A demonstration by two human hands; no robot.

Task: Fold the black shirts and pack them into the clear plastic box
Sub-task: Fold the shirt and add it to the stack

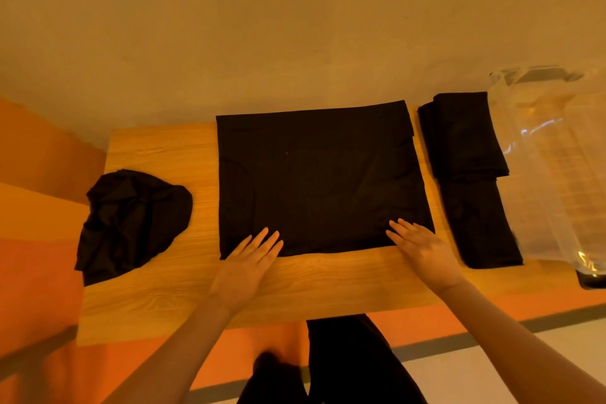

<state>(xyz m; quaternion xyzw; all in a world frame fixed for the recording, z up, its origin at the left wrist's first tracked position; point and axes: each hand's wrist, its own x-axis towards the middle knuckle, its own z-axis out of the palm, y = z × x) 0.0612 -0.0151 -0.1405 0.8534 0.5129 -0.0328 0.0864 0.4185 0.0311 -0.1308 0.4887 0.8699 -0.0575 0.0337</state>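
A wooden surface point(170, 298) carries everything; a black shirt point(314, 180), partly folded into a flat rectangle, lies at its middle; a clear plastic box point(557, 161) stands at the right end; folded shirts point(465, 170) lie just left of the box; a crumpled shirt point(131, 223) sits at the left; the left hand point(249, 262) and right hand point(423, 249) press straight, slightly spread fingers on the middle shirt's near edge.

Tabletop point(170, 154): light wood-grain, smooth, faint sheen. Flat shirt point(314, 180): black cloth, matt, smooth. Crumpled shirt point(131, 223): same matt cloth, creased. Folded shirts point(465, 154): matt black cloth. Plastic box point(554, 154): clear, glossy, glints on walls.
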